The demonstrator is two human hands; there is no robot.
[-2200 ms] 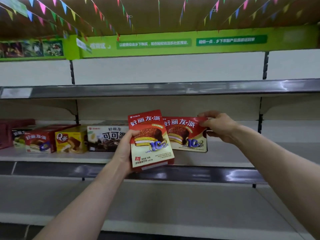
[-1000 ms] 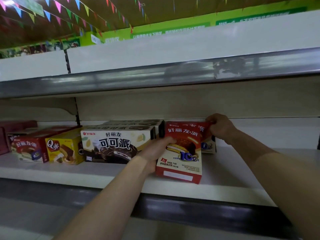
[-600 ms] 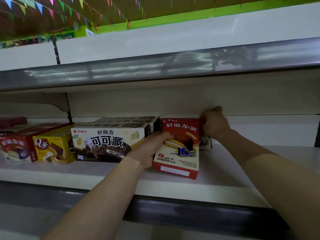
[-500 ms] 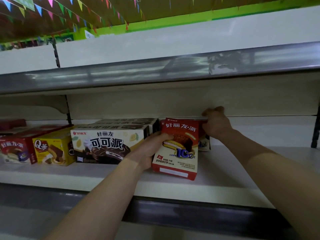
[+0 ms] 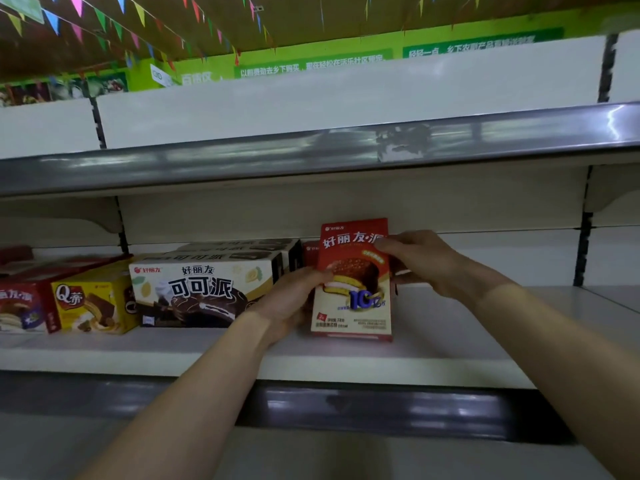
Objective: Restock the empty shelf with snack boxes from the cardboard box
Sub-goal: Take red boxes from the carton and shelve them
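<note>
Two hands clasp one red snack box (image 5: 353, 289), a flat rectangular cardboard carton with a glossy printed front showing a chocolate-coated pie. It stands upright on its short end, its lower edge on the smooth, pale board of the shelf (image 5: 450, 337), near the front.

The left hand (image 5: 294, 301) wraps the carton's left edge, thumb lying across the printed face. The right hand (image 5: 427, 265) grips the upper right corner, fingertips curled over the front.

Just behind the carton, a second red box (image 5: 310, 252) peeks out. To the left lies a long white box (image 5: 204, 289) on its side, then a smaller yellow box (image 5: 90, 304).

Above runs the upper shelf (image 5: 242, 161) with a shiny grey rail along its front. Triangular coloured pennants (image 5: 104, 19) hang overhead.
</note>
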